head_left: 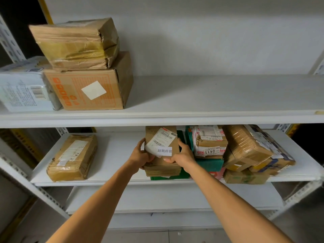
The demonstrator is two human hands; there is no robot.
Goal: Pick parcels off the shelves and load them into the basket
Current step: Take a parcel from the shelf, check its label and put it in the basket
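Fingers of left hand and right hand clasp the labelled brown parcel

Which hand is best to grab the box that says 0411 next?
Probably the right hand: it grips the labelled parcel on the side next to the 0411 box. The left hand holds the far side.

A brown labelled parcel lies on a green box. The left hand grips the parcel's left edge and the right hand its right edge. Well apart to its left lies a flat taped parcel. Just to its right sits a parcel marked 0411. Above it and to the left, an orange-printed carton carries a crumpled brown parcel.
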